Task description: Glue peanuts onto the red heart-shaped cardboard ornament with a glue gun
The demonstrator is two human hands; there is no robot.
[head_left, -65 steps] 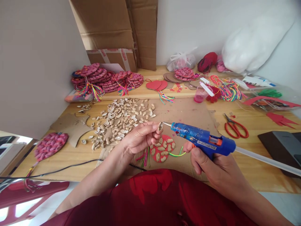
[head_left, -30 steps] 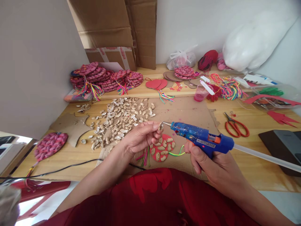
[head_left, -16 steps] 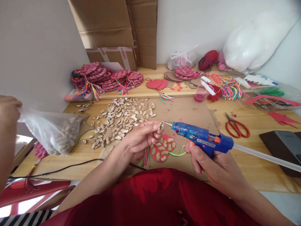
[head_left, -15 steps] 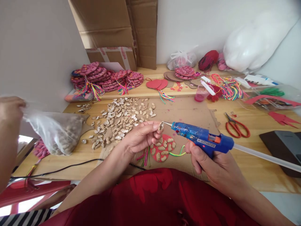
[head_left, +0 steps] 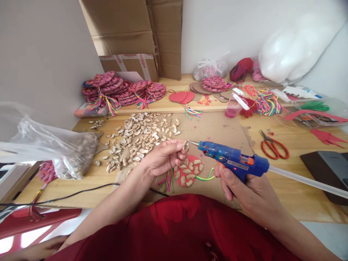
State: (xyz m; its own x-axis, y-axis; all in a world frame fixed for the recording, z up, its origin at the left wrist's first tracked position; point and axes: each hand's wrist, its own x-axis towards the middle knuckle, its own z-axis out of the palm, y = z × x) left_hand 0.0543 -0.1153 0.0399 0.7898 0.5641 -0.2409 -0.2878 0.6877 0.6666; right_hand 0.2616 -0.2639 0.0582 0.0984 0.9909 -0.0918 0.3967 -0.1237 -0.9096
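Between the thumb and fingers of my left hand (head_left: 165, 156) is a peanut shell (head_left: 186, 146), its hollow side toward me. My right hand (head_left: 241, 185) grips a blue hot glue gun (head_left: 233, 156), whose metal nozzle tip meets the shell's upper edge. A long translucent glue stick (head_left: 307, 181) juts from the back of the gun. Below both hands a red disc (head_left: 180, 184) lies on cardboard, with several peanut shells (head_left: 187, 171) on it. Pink and green cords (head_left: 170, 181) stick out at its left, a yellow-green cord loop (head_left: 206, 177) at its right.
Loose peanut shells (head_left: 144, 134) spread left of the cardboard sheet (head_left: 212, 127). A clear plastic bag of shells (head_left: 76, 152) stands farther left; a black cable (head_left: 81, 190) crosses the front. Orange-handled scissors (head_left: 274, 145) lie right. Stacked pink discs (head_left: 122, 88) line the back shelf.
Another person's hand has let go of the plastic bag and left the view at left; the bag's top sags. My hands, the shell and the glue gun stay nearly still.
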